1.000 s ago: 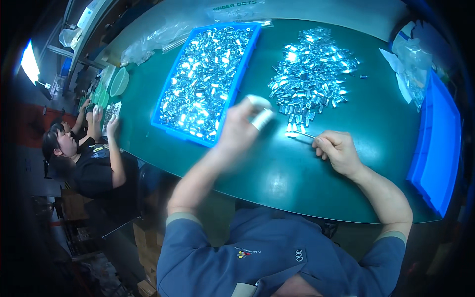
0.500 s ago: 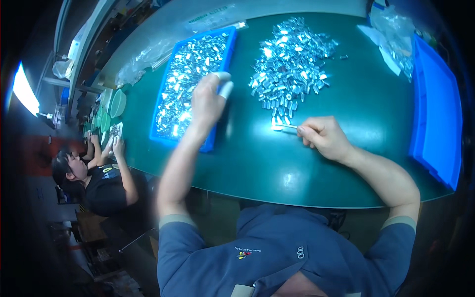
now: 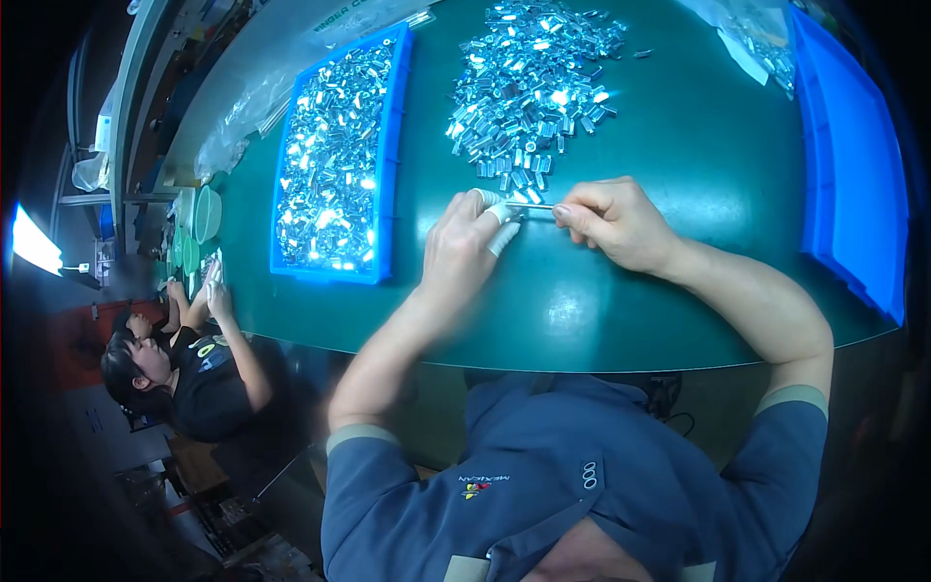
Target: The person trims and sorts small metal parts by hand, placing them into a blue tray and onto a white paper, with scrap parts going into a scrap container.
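My right hand (image 3: 626, 225) pinches a thin metal rod (image 3: 539, 206) that points left, just in front of a heap of small shiny metal pieces (image 3: 533, 92). Around the rod's left tip, the fingers of my left hand (image 3: 460, 244) are drawn together, several wearing white finger cots. Whatever lies between those left fingers is hidden. Bright loose pieces lie at the near end of the heap, close to the rod. Left of the heap, a blue tray (image 3: 396, 145) holds many similar metal pieces.
A blue tray or bin (image 3: 853, 175) stands tilted at the right edge of the green table (image 3: 679, 320). Clear plastic bags (image 3: 761, 39) lie at the back right. Two people sit at the left, with green bowls (image 3: 207, 213) near their hands.
My left hand has come from beside the filled tray rightward to the rod's tip, its fingers closing there. My right hand still holds the rod. The whole view has shifted slightly.
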Available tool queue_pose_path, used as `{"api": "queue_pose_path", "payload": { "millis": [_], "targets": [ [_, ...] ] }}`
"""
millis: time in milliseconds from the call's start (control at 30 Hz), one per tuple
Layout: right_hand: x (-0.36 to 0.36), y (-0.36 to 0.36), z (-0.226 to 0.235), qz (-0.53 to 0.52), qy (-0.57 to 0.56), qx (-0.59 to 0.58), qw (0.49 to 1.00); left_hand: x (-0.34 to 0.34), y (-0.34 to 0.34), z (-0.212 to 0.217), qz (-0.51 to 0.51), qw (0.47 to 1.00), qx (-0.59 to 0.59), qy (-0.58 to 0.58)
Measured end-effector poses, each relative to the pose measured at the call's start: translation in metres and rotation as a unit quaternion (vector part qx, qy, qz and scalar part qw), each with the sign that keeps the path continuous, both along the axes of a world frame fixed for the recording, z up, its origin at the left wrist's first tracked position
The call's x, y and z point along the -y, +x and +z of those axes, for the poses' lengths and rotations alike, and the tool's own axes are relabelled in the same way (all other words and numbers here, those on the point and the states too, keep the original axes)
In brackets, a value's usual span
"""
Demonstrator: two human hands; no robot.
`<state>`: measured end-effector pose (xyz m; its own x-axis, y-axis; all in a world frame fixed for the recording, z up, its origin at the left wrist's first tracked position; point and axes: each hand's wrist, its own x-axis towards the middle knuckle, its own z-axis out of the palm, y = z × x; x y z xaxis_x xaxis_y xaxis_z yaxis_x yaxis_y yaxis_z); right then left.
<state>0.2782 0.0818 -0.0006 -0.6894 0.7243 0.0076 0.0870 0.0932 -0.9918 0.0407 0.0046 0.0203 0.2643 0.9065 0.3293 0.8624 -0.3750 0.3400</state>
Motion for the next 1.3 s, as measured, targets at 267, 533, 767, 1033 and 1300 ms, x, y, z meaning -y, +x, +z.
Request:
{"api": "queue_pose_path", "payload": {
  "millis": [267, 533, 767, 1033, 1300],
  "targets": [
    [0.000, 0.001, -0.004, 0.016, 0.055, -0.014, 0.998, 0.001, -0.009, -0.005, 0.071, 0.936, 0.313, -0.147],
    [-0.001, 0.001, -0.004, 0.020, 0.143, -0.001, 0.990, 0.001, -0.011, -0.018, 0.101, 0.790, 0.556, -0.239],
    [0.001, -0.001, -0.002, -0.010, 0.122, 0.000, 0.993, 0.005, -0.007, -0.019, 0.077, 0.776, 0.579, -0.240],
    [0.002, 0.001, 0.001, -0.003, 0.101, -0.005, 0.995, 0.008, 0.000, -0.015, 0.043, 0.795, 0.545, -0.264],
    [0.001, 0.002, 0.000, 0.025, 0.129, 0.028, 0.991, 0.009, -0.002, -0.017, 0.048, 0.789, 0.541, -0.287]
  ]
}}
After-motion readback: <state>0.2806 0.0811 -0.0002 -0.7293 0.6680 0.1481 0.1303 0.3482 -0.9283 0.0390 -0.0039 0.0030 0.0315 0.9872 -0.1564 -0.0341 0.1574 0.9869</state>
